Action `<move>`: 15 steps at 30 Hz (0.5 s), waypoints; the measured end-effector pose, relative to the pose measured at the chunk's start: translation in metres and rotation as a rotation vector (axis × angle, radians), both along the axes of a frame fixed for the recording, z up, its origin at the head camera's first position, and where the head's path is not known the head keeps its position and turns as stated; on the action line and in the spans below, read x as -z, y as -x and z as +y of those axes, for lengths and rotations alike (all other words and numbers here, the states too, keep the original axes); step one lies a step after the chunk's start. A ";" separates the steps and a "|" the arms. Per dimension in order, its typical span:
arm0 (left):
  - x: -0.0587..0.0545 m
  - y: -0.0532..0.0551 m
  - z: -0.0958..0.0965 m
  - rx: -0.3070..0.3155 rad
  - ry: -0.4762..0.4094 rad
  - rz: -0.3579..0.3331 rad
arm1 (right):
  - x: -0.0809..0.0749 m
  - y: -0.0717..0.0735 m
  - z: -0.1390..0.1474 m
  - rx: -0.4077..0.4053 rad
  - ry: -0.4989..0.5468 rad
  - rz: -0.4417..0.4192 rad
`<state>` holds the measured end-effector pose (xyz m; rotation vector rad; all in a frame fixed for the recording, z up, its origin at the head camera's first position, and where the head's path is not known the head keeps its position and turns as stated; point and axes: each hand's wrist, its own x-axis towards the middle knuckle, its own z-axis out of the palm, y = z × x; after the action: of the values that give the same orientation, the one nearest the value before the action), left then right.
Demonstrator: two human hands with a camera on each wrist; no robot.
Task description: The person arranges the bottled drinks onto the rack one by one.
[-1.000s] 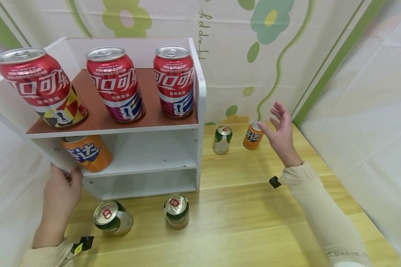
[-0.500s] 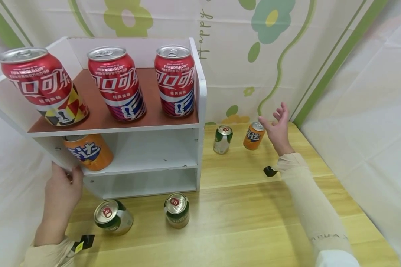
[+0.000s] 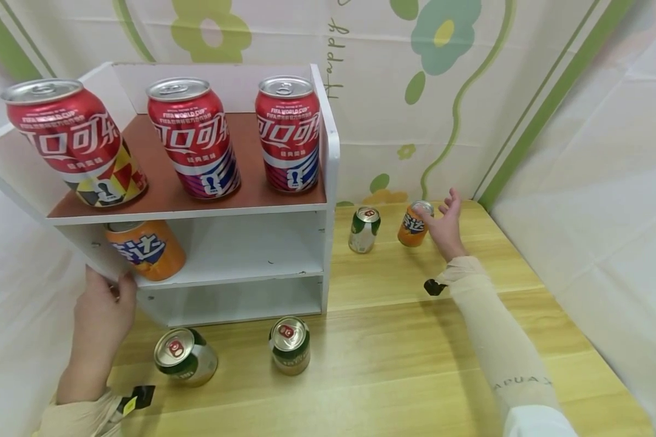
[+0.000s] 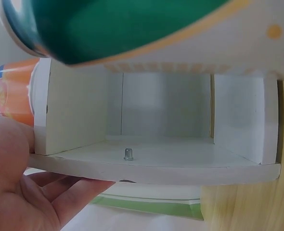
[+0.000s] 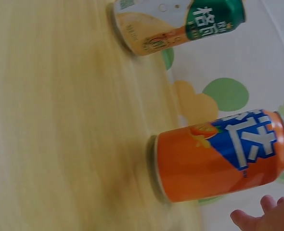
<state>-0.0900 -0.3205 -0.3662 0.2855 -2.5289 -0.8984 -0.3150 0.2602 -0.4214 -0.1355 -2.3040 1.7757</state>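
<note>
My left hand (image 3: 101,318) grips the left side board of a white shelf unit (image 3: 246,213), its fingers on the outer face in the left wrist view. Just above that hand, an orange soda can (image 3: 152,252) stands on the middle shelf. My right hand (image 3: 446,229) is at the right side of another orange soda can (image 3: 410,232) on the table. Its fingers are spread, and the thumb overlaps the can's top in the head view. The right wrist view shows the fingertips (image 5: 245,220) next to the upright can (image 5: 214,161), with a small gap.
Three red cola cans (image 3: 194,145) stand on the brown top shelf. A green-and-white can (image 3: 363,232) is left of the right orange can. Two green-topped cans, one on the left (image 3: 184,357) and one near the middle (image 3: 290,346), stand before the unit. A patterned cloth (image 3: 382,109) hangs behind.
My right hand has moved left and slightly down, closer to the orange can on the table. The left hand keeps its hold on the shelf unit.
</note>
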 end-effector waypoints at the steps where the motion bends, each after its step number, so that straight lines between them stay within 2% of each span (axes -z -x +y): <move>1: 0.000 0.000 0.000 0.001 0.002 0.002 | 0.003 0.000 0.000 0.000 -0.011 -0.006; 7: 0.000 0.000 0.002 -0.005 0.008 0.007 | 0.020 0.005 -0.002 -0.010 -0.040 -0.016; 15: 0.001 0.000 0.000 -0.005 0.002 -0.001 | 0.033 0.008 -0.006 -0.041 -0.038 -0.075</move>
<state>-0.0902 -0.3200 -0.3671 0.2920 -2.5285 -0.8941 -0.3232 0.2547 -0.4549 -0.1523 -2.4078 1.7736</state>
